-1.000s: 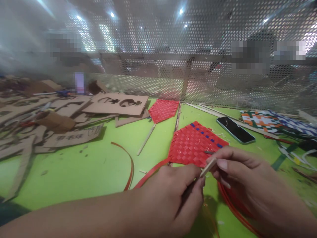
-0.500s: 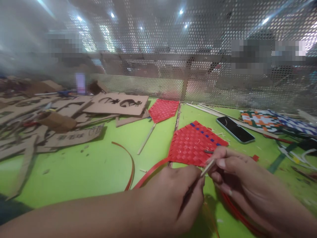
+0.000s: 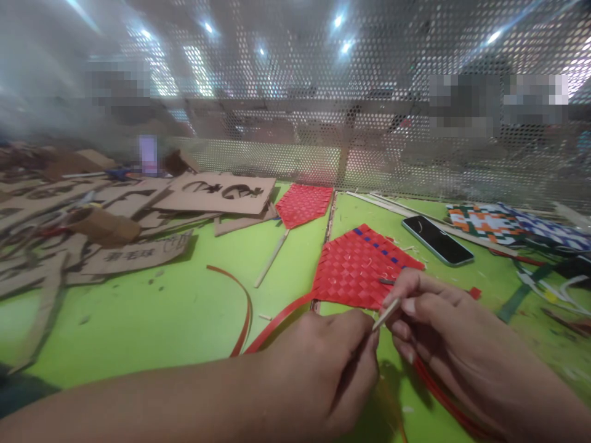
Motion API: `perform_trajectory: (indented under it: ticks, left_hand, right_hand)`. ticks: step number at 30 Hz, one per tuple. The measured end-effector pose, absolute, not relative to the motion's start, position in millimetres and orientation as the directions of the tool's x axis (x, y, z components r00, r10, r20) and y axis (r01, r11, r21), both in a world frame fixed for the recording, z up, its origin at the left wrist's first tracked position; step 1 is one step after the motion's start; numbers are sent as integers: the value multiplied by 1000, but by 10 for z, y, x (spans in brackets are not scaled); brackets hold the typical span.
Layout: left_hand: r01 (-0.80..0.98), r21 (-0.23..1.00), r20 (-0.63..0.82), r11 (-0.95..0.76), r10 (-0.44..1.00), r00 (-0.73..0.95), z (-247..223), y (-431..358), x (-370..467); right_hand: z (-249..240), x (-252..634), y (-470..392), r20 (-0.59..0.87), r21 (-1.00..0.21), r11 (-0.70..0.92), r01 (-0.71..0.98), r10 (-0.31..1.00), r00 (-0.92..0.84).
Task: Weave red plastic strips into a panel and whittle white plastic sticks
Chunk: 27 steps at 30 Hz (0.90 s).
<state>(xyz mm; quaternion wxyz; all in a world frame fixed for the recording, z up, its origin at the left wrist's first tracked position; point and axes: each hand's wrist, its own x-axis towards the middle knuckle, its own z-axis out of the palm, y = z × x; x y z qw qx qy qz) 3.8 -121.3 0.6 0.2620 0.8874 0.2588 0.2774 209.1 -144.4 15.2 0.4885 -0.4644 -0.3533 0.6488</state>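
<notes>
A short pale wooden stick (image 3: 385,314) runs between my two hands. My left hand (image 3: 330,366) is closed around its lower end. With thumb and fingers, my right hand (image 3: 443,326) pinches the upper end. A thin dark metal tip (image 3: 386,281) pokes out beside the right fingers; the rest of it is hidden. Just beyond both hands lies a red woven piece (image 3: 355,264) with a row of blue squares and pale shavings on it. A red strip (image 3: 281,320) trails from its left corner behind my left wrist. More red strip (image 3: 443,400) curves below my right hand.
A smaller red woven piece (image 3: 305,205) with a stick handle lies farther back. Cut cardboard (image 3: 217,192) is piled at left. On the right are a phone (image 3: 438,240), a patterned woven piece (image 3: 484,223) and loose strips. A perforated metal screen (image 3: 277,123) stands behind the green table (image 3: 184,320).
The view has shifted very slightly. My right fingers have moved a little on the stick; otherwise both hands and the woven pieces keep their places.
</notes>
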Motion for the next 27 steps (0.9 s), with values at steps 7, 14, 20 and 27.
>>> perform_trajectory:
  ticks: [7, 14, 20, 27]
  left_hand:
    - [328, 647, 306, -689, 628, 716, 43, -1202, 34]
    - [346, 681, 243, -646, 644, 725, 134, -1087, 34]
    - [337, 353, 471, -873, 477, 742, 53, -1060, 25]
    - [312, 180, 466, -933, 360, 808, 23, -1113, 20]
  right_hand:
    - [116, 2141, -1447, -261, -904, -287, -318, 958, -122]
    - [94, 2142, -1414, -210, -977, -215, -7, 960, -183]
    - [86, 2044, -1439, -244, -954, -275, -121, 944, -222]
    - [90, 2050, -1494, -244, -964, -260, -55, 947, -209]
